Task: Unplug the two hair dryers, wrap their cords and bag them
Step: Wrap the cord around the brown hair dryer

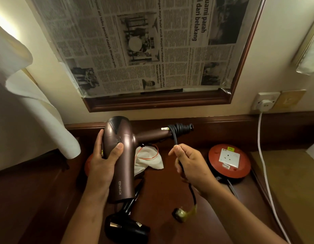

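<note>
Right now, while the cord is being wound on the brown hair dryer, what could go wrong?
The plug dangles free below the right hand, so it might swing and knock the desk. The coils sit near the handle's end, so they could slip off if the cord goes slack. The left hand holds the brown hair dryer above the black hair dryer; a loose grip could drop one onto the other.

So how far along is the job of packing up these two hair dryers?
About halfway on the first. The bronze-brown hair dryer, held in the left hand, is unplugged: its black plug dangles free. Its black cord is partly coiled round the handle, and the right hand pinches the remainder. The black hair dryer lies on the dark wooden table; I cannot tell whether its cord is wrapped. Neither is bagged; the white cloth bag lies waiting.
</note>
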### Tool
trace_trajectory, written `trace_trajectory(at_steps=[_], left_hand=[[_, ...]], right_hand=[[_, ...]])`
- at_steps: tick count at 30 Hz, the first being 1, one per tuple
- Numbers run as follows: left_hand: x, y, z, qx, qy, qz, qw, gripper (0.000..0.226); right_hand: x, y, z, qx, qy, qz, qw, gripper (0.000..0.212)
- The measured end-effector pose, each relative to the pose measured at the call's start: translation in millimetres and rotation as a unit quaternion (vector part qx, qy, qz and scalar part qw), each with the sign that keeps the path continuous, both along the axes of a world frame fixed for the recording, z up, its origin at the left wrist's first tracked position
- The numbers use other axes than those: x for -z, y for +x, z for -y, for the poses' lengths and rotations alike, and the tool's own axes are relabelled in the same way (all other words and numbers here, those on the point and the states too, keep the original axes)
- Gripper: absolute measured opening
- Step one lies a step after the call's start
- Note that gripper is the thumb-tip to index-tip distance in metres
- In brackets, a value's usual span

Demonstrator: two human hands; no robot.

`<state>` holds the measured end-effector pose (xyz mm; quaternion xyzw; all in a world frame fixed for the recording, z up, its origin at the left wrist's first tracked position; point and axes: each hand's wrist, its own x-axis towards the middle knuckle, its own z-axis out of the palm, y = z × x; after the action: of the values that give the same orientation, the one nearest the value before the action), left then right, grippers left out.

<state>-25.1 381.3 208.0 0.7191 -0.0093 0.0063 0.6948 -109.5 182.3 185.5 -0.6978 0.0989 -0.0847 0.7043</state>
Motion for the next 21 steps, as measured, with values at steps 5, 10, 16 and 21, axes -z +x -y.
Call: trace_trajectory(at_steps=[5,10,16,21], left_hand=[[-2.0,0.4,-7.2,-0.001,-0.030,-0.016,0.999,0.066],[-1.5,-1.9,-10.0,0.016,-0.033,-0.042,0.998,0.063],[-0.8,-3.4,-14.3,0.041,-0.045,-0.070,0.996,0.061],[0.8,-1.4,-21.7,0.082,-0.050,-0.092,0.991,0.074]], right_hand=[[5.6,-2.8,-6.4,-0.056,0.048,0.027,0.997,0.026],[12.9,-6.1,-3.2,-0.068,0.030,0.001,0.997,0.024],[22.7,-5.9,0.6,-0.098,0.084,-0.017,0.992,0.029],[36.8,-0.3,7.1,-0.090,0.065,-0.044,0.993,0.025]])
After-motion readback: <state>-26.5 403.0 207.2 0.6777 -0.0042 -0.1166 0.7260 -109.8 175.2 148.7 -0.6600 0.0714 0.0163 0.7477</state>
